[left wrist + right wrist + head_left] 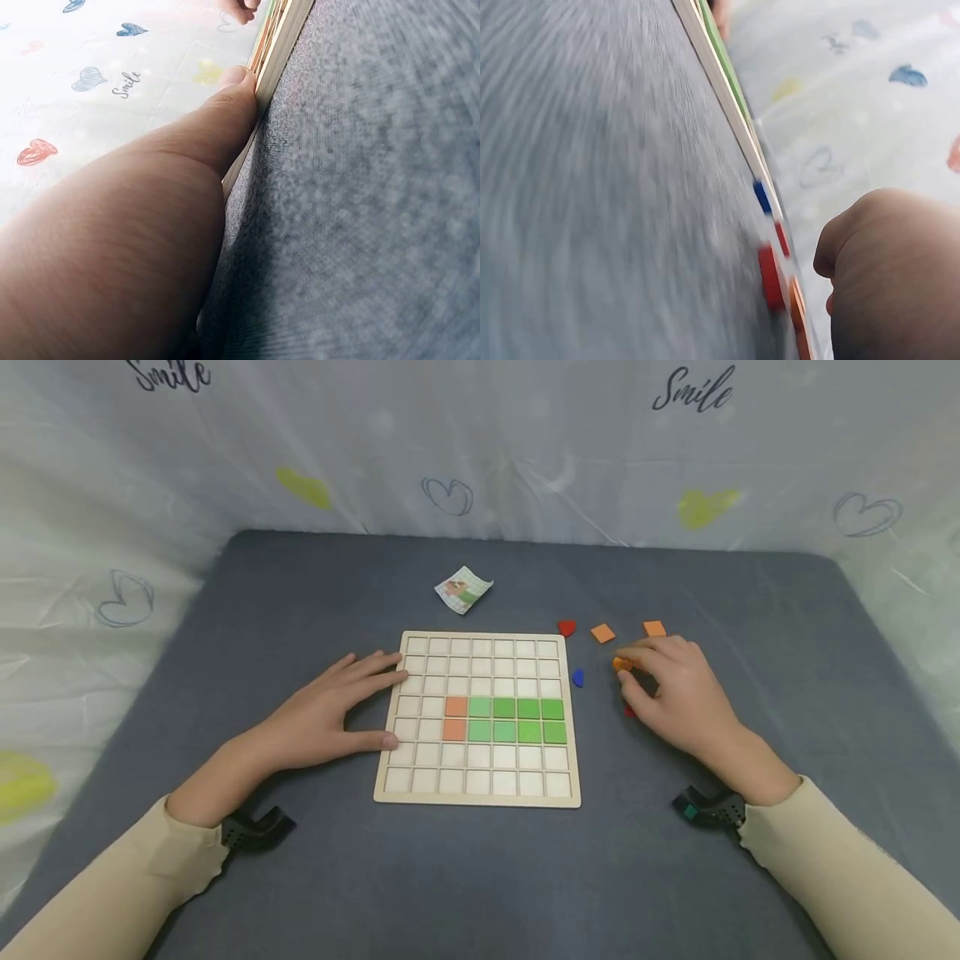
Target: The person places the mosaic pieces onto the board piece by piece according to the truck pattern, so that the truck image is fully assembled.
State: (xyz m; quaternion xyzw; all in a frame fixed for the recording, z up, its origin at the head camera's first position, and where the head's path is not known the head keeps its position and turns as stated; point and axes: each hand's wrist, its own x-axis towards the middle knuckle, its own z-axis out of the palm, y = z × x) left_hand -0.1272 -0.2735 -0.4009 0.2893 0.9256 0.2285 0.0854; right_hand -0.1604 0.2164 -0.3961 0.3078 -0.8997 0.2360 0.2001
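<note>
A light wooden grid board (480, 801) lies flat on the dark cloth, two rows near its middle holding orange-red and green square tiles (528, 720). My left hand (318, 718) has its fingers spread, with fingertips and thumb touching the board's left edge; in the left wrist view the thumb (214, 124) rests against that edge. Right of the board, my right hand (678, 697) pinches a small rounded orange piece (622, 664) between thumb and fingertips. A red piece (629, 712) shows partly beneath that hand. The right wrist view hides the pinched piece behind the fingers.
Orange square tiles (602, 633) lie near the right hand, one of them (655, 627) just beyond it. By the board's right edge are a red piece (567, 627) and a blue piece (578, 677). A small printed card (463, 589) sits behind the board.
</note>
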